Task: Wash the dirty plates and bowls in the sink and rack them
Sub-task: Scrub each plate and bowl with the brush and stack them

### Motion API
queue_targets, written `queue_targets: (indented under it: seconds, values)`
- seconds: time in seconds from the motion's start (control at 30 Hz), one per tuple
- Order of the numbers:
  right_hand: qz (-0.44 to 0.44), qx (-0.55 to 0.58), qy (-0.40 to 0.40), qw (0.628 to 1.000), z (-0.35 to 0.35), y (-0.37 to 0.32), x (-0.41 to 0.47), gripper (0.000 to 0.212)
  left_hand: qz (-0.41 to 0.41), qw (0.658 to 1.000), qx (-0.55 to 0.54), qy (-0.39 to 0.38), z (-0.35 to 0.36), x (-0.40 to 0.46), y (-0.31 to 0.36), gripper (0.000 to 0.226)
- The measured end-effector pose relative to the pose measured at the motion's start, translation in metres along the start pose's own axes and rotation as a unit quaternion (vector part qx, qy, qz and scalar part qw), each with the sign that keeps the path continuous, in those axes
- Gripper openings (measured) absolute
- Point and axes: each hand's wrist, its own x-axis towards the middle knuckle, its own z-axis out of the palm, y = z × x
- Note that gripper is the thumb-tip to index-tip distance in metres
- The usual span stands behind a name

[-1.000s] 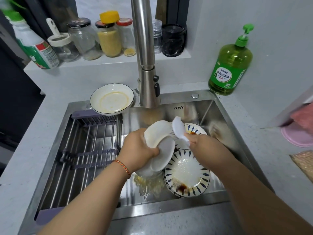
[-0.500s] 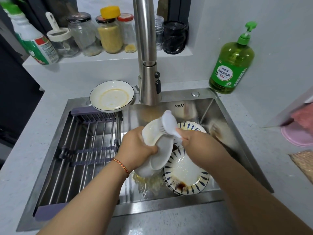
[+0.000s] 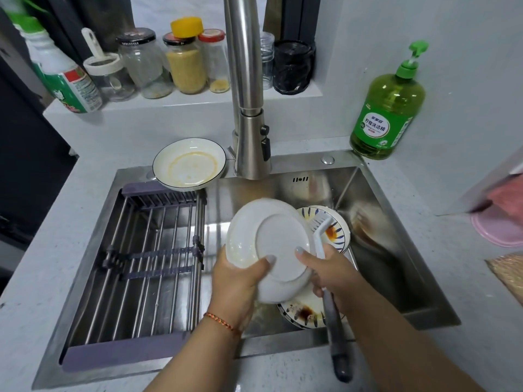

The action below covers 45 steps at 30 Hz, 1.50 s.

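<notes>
Your left hand (image 3: 240,281) is gripping the white plate (image 3: 271,247) at its lower-left rim, underside tilted toward you, over the middle of the sink (image 3: 396,278). Your right hand (image 3: 331,273) is steadying the opposite rim while clutching the dish brush (image 3: 321,236), bristles pointing away. The drying rack (image 3: 152,250) is lying leftward, nearer your left hand.

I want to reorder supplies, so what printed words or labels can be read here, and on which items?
"柠檬洗洁精": white label of the green pump bottle; the smaller brand line above it is too blurred to read.
Spray bottle, green, red and white label: print too blurred to read.
Jars on the ledge: no readable text.
</notes>
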Motion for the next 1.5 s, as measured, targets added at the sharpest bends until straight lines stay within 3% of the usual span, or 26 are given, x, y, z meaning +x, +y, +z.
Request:
queue_targets:
  seconds: [0.2, 0.33, 0.4, 0.5, 0.6, 0.73, 0.83, 0.97, 1.1, 1.23, 1.4, 1.5]
  values:
    - [-0.079, -0.202, -0.065, 0.974, -0.027, -0.025, 0.001, 0.047, -0.063, 0.985, 0.095, -0.128, -0.013, 0.021, 0.031, 0.060]
    - [-0.128, -0.286, -0.086, 0.946, -0.026, -0.040, -0.002, 0.061, -0.076, 0.949, 0.234, -0.195, -0.011, 0.036, 0.049, 0.060]
    - [-0.137, -0.344, -0.081, 0.925, -0.023, -0.046, -0.007, 0.058, -0.051, 0.925, 0.309, -0.216, -0.009, 0.038, 0.051, 0.060]
    - [-0.145, -0.445, -0.011, 0.883, -0.032, -0.047, -0.006, 0.044, 0.006, 0.903, 0.390, -0.184, -0.010, 0.038, 0.050, 0.051]
    - [-0.110, -0.564, 0.007, 0.819, -0.039, -0.037, -0.005, 0.052, 0.037, 0.912, 0.390, -0.121, -0.013, 0.038, 0.049, 0.040]
    - [-0.147, -0.517, 0.004, 0.843, -0.018, -0.044, -0.018, 0.055, 0.063, 0.901, 0.416, -0.103, -0.006, 0.037, 0.044, 0.045]
    - [-0.191, -0.529, -0.045, 0.825, 0.007, -0.051, -0.033, 0.060, 0.074, 0.896, 0.429, -0.090, -0.001, 0.036, 0.041, 0.050]
    - [-0.133, -0.498, 0.006, 0.857, -0.019, -0.048, -0.012, 0.055, 0.086, 0.906, 0.407, -0.081, -0.004, 0.032, 0.046, 0.045]
    - [-0.063, -0.530, 0.009, 0.845, -0.036, -0.042, -0.004, 0.054, 0.107, 0.909, 0.390, -0.102, -0.005, 0.028, 0.052, 0.044]
    - [-0.126, -0.474, 0.005, 0.872, -0.023, -0.054, -0.014, 0.052, 0.118, 0.888, 0.429, -0.113, -0.001, 0.036, 0.050, 0.047]
    - [-0.171, -0.523, -0.045, 0.834, -0.004, -0.060, -0.038, 0.058, 0.103, 0.905, 0.400, -0.102, 0.000, 0.035, 0.044, 0.042]
    - [-0.118, -0.438, -0.010, 0.891, -0.024, -0.059, -0.020, 0.049, 0.081, 0.932, 0.340, -0.093, -0.005, 0.032, 0.045, 0.047]
